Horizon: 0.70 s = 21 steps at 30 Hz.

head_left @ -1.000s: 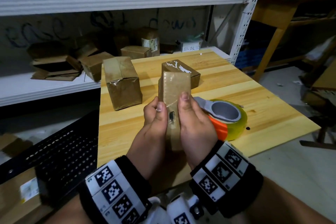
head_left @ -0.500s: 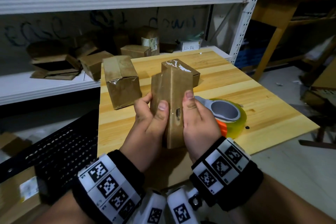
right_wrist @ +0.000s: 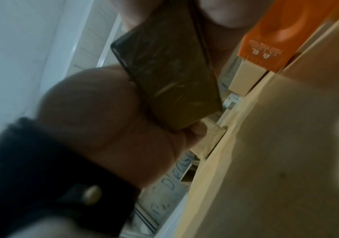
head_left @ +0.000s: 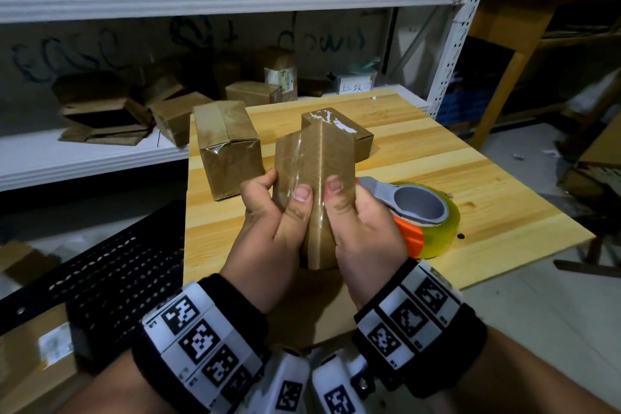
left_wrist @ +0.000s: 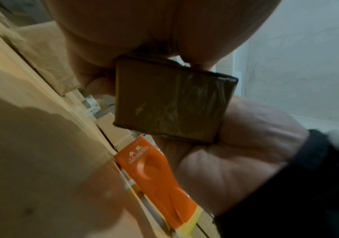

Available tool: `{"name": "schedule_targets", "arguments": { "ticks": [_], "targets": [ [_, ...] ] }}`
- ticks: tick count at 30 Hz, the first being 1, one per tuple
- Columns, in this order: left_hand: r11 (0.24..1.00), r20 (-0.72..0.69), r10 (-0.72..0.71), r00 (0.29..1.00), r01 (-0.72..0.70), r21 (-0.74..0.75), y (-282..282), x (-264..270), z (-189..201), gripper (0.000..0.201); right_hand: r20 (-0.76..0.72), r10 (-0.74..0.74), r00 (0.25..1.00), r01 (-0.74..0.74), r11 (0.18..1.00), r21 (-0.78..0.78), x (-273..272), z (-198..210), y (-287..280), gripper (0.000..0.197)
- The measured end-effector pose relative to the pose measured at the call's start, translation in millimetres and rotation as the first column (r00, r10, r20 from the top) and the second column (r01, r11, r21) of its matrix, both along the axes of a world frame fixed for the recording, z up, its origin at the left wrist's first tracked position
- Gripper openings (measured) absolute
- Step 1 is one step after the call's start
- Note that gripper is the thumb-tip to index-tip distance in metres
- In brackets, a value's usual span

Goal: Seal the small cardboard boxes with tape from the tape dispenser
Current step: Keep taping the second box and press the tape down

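Both hands hold one small box (head_left: 314,185) upright above the near part of the table (head_left: 470,212), with one long corner edge turned toward the person. The left hand (head_left: 268,239) grasps its left side: the thumb lies on the front face over a shiny strip of tape, and the fingers curl around the far side. The right hand (head_left: 366,235) grasps the right side in the same way, its thumb close to the left thumb, on the other side of the corner edge. In the left wrist view the bottom end of the box (left_wrist: 172,107) is free in the air, taped and a little wrinkled, between the two palms.

The tape dispenser (head_left: 420,215) lies flat on the table just right of the right hand, its orange part toward the person; I cannot tell if the hand touches it. Behind the held box a second box (head_left: 349,134) lies on the table. A bigger box (head_left: 228,151) stands to the left, near the left table edge. The near edge of the table is under the wrists. Bare table surface shows on the right side, behind the dispenser, up to the far and right edges. A shelf (head_left: 84,161) with more boxes is behind the table.
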<state>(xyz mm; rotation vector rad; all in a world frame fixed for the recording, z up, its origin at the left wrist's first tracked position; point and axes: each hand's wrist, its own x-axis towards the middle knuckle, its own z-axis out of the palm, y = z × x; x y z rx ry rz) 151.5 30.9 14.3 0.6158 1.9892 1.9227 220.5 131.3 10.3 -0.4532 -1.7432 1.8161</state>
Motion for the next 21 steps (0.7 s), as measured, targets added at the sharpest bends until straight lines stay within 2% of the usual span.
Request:
{"name": "schedule_targets", "arguments": {
  "ticks": [3, 5, 8, 10, 13, 17, 21],
  "targets": [
    [1.0, 0.022, 0.005, 1.0, -0.005, -0.001, 0, 2, -1, 0.077, -0.002, -0.01, 1.0, 0.011, 1.0, 0.022, 0, 1, 0, 0.054],
    [1.0, 0.037, 0.013, 0.999, -0.013, -0.006, 0, 5, -1, 0.077, -0.005, -0.063, 0.998, 0.063, 0.998, 0.027, -4, -2, 1, 0.066],
    [0.999, 0.018, 0.045, 0.999, -0.045, 0.005, -2, 6, 5, 0.074, 0.002, -0.075, 0.997, 0.075, 0.997, 0.012, -10, -4, 4, 0.095],
    [0.998, -0.009, 0.056, 0.998, -0.056, -0.008, -4, 3, 11, 0.081, 0.043, -0.083, 0.996, 0.083, 0.996, -0.012, -11, -2, 10, 0.104],
    [0.997, -0.049, 0.051, 0.998, -0.054, -0.056, -6, -2, 14, 0.096, 0.055, -0.069, 0.996, 0.072, 0.996, -0.047, -11, 1, 15, 0.086],
    [0.997, -0.036, 0.054, 0.998, -0.056, -0.05, -5, 0, 11, 0.09, 0.064, -0.114, 0.991, 0.116, 0.993, -0.037, -9, 2, 11, 0.098],
    [0.993, -0.099, 0.087, 0.991, -0.094, -0.071, -6, -2, 14, 0.082, -0.035, -0.057, 0.998, 0.054, 0.994, -0.095, -6, 5, 9, 0.067]
  ]
}}
